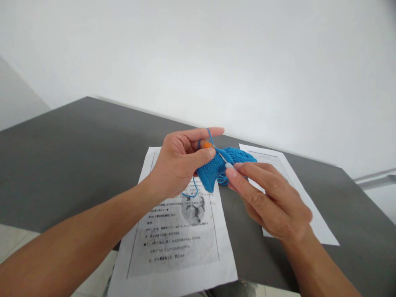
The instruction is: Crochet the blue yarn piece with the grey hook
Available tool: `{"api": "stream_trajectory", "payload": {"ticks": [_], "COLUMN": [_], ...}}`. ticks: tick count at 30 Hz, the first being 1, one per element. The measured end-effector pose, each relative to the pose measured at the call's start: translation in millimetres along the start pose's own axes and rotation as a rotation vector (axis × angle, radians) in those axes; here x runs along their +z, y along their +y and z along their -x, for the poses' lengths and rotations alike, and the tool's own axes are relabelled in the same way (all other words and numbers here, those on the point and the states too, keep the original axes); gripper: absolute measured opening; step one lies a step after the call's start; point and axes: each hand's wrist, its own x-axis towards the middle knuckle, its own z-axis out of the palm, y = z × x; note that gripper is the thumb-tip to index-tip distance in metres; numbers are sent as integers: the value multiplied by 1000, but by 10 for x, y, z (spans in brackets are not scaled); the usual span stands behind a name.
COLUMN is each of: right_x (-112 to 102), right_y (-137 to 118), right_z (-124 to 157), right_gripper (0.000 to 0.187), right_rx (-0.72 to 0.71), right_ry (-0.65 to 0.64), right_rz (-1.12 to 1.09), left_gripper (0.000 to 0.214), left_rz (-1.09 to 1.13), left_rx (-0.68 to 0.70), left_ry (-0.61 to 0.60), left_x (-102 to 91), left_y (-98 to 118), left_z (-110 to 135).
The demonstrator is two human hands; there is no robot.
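Note:
My left hand [185, 159] pinches a blue crocheted piece [210, 171] between thumb and fingers, its index finger stretched out to the right. Blue yarn [209, 134] loops over that index finger and runs down to the work. A small orange clip or marker [208, 145] shows beside the left thumb. In my right hand [266, 194] is a crochet hook [228, 165], its pale handle held between thumb and index finger. The hook's metal shaft reaches the edge of the piece near the left thumb; its tip is hard to make out. Behind lies a bundle of blue yarn [239, 154].
A printed sheet [179, 264] with text and a dark picture lies under my left hand, overhanging the table's near edge. Another paper [309, 218] lies to the right, partly behind my right hand. The dark grey table [77, 165] meets a white wall [198, 62].

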Motion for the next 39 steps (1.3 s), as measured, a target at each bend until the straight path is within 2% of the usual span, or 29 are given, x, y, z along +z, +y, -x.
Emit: {"api": "stream_trajectory", "payload": {"ticks": [4,11,15,22,25,28,31,33,36,39], "right_x": [-78,-205,-222,-315,-318,-218,-41,69,173,219], "right_y": [-30,-39,-42,-27,7,37,37,25,9,-1], "right_z": [-35,-93,-107,-83,-59,-42,-33,-34,-48,-64], "right_gripper": [36,37,40,43,45,36,19,17,16,16], "right_rx": [-19,-63,-35,249,384,498,748,843,967,1026], "right_ry": [-48,-204,-201,-61,41,135,303,368,407,447], "right_rz": [58,72,-15,-183,-310,-553,-902,-1072,-1198,-1252], "left_gripper": [41,27,29,24,24,26,21,17,14,16], "left_rz": [-81,-272,-410,-416,-394,-356,-286,-246,-216,-181], "left_rx": [35,132,143,145,111,85,83,90,106,132], "left_ry": [4,20,3,-133,-191,-217,-205,-192,-173,-170], "left_x": [-37,-51,-55,-90,-108,-113,-99,-84,-63,-45], "left_y": [-11,0,16,17,20,18,6,-12,-57,-115], "left_z": [-39,-47,-31,-40,-47,-38,-20,-14,-14,-17]}}
